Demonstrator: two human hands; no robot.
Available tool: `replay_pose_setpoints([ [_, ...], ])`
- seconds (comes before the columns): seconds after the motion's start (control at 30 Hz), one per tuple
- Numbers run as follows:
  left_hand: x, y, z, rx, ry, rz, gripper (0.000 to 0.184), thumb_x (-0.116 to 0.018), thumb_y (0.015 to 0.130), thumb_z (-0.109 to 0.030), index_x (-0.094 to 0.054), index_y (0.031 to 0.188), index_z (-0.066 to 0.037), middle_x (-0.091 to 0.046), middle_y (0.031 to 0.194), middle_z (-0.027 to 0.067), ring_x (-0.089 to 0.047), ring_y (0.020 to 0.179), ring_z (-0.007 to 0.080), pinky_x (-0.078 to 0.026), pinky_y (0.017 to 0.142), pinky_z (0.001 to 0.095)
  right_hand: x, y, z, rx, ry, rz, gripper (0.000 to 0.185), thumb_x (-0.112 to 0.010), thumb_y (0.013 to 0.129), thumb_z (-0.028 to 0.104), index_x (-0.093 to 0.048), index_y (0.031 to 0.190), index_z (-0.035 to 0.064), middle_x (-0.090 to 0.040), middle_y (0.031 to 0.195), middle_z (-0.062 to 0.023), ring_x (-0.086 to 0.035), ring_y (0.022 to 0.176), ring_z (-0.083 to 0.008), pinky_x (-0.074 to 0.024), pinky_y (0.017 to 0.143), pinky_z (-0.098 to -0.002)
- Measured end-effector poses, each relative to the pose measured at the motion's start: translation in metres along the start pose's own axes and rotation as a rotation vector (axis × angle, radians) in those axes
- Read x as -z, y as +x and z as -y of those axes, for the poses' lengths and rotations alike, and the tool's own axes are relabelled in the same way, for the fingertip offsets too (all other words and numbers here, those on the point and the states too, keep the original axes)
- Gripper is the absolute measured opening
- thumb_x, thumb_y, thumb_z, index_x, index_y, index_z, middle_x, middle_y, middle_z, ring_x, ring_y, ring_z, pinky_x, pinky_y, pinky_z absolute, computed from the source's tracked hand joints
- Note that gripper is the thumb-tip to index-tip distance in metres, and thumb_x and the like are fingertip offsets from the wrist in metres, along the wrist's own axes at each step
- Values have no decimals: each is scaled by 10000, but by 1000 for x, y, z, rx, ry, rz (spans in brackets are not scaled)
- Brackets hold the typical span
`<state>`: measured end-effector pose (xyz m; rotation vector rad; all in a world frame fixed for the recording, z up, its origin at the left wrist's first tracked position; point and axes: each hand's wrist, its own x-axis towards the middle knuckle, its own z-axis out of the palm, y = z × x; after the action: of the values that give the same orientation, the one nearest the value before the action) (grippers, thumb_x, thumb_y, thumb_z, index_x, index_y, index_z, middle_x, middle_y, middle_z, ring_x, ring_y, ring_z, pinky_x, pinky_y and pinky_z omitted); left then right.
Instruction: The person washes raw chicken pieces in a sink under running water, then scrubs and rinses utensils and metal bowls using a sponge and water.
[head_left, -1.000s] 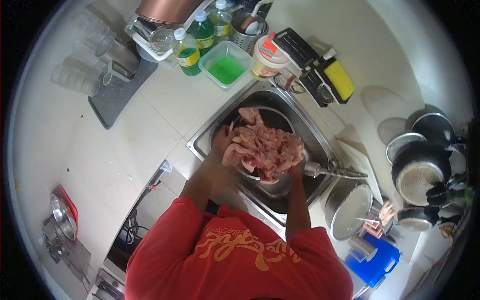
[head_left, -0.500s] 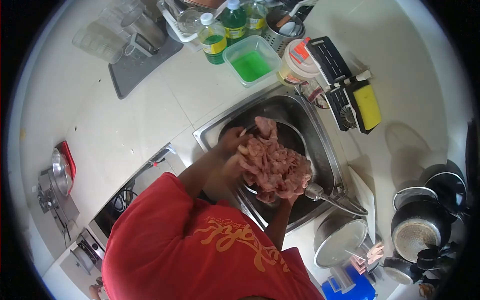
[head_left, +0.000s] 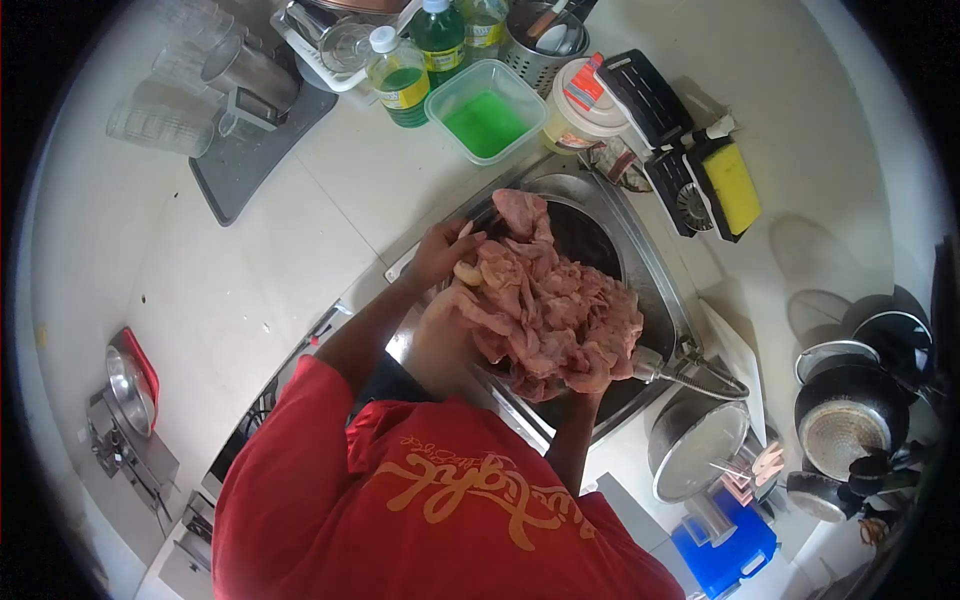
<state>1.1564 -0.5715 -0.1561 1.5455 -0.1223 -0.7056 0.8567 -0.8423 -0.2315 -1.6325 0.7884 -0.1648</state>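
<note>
A large heap of raw chicken pieces (head_left: 560, 310) fills the space between my hands, over the sink (head_left: 690, 330). My left hand (head_left: 440, 252) is closed at the heap's upper left side, thumb on top; what it grips is hidden. Under the heap's lower right edge, my right hand (head_left: 583, 402) shows only in part, its fingers out of sight beneath the chicken. Whatever bears the heap is mostly covered. Beside the chicken at the lower right is the faucet head (head_left: 648, 364) on its flexible hose.
Behind the sink stand a tub of green liquid (head_left: 487, 125), bottles (head_left: 400, 85), a lidded bucket (head_left: 590, 105) and a yellow sponge (head_left: 733, 188) in a holder. Pots (head_left: 700, 450) and pans (head_left: 845, 425) are on the right. Glasses (head_left: 160, 125) stand on a grey mat at the left.
The chicken heap looks larger and higher, nearer to the camera, and both hands have moved with it. The whole view has shifted slightly.
</note>
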Motion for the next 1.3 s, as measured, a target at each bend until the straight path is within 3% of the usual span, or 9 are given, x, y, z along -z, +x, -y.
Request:
replay_pose_setpoints([
  [0.3, 42, -42, -51, -99, -91, -90, 223, -621, 918, -224, -579, 798, -42, -569, 697, -10, -509, 634, 60, -402, 559, 231, -8, -20, 29, 83, -192, 48, 254, -664, 842, 264, -641, 973, 47, -652, 948, -115, -635, 871, -250, -495, 752, -347],
  [0.5, 101, -85, -68, -104, -258, -141, 221, -588, 925, -220, -531, 769, -74, -520, 684, -41, -471, 611, 45, -373, 538, 206, -55, -18, 50, 390, -334, 14, 246, -672, 841, 260, -645, 958, 46, -659, 934, -115, -649, 839, -248, -506, 721, -338],
  [0.67, 178, -106, -32, -211, -202, -288, 251, -582, 927, -238, -506, 739, -91, -470, 664, -57, -418, 586, 33, -325, 510, 208, -164, -16, 215, 300, -128, 35, 333, -653, 874, 295, -614, 1049, 15, -659, 942, -117, -639, 855, -222, -495, 731, -335],
  [0.7, 193, -111, -26, -213, -199, -317, 258, -576, 929, -251, -503, 740, -91, -472, 665, -52, -425, 587, 44, -337, 520, 215, -174, -16, 222, 292, -182, 116, 348, -660, 874, 294, -607, 1063, 7, -662, 952, -111, -637, 868, -208, -495, 740, -329],
  [0.83, 234, -134, -22, -85, -399, -426, 291, -554, 935, -305, -495, 746, -92, -479, 671, -35, -452, 591, 89, -387, 561, 245, -232, -6, 209, -8, 235, 214, 362, -672, 871, 243, -610, 1069, -54, -674, 1024, -103, -622, 896, -146, -496, 780, -309],
  [0.97, 270, -144, -23, 15, -618, -521, 330, -531, 942, -359, -486, 752, -93, -487, 676, -17, -480, 595, 135, -437, 601, 275, -271, 13, 214, 29, 30, 334, 349, -655, 836, 235, -634, 1073, -21, -695, 942, -108, -618, 873, -121, -490, 777, -291],
  [1.03, 287, -145, -23, 28, -652, -562, 332, -525, 945, -368, -486, 768, -91, -492, 690, -10, -490, 609, 148, -450, 622, 284, -297, 19, 236, 92, 56, 330, 291, -628, 812, 232, -631, 965, -15, -667, 814, -114, -584, 746, -134, -476, 677, -311],
  [1.2, 313, -143, -20, 37, -605, -615, 291, -520, 951, -346, -499, 837, -80, -510, 752, 6, -502, 674, 157, -453, 679, 293, -340, 42, 241, -18, -12, 362, 302, -651, 779, 272, -570, 812, -17, -570, 654, -135, -509, 617, -161, -430, 574, -357],
  [1.3, 323, -140, -21, 49, -564, -625, 271, -518, 955, -333, -507, 878, -73, -520, 789, 15, -509, 713, 163, -455, 713, 298, -349, 56, 249, 132, -118, 355, 334, -658, 771, 306, -570, 788, -16, -561, 652, -179, -532, 597, -214, -441, 585, -379],
])
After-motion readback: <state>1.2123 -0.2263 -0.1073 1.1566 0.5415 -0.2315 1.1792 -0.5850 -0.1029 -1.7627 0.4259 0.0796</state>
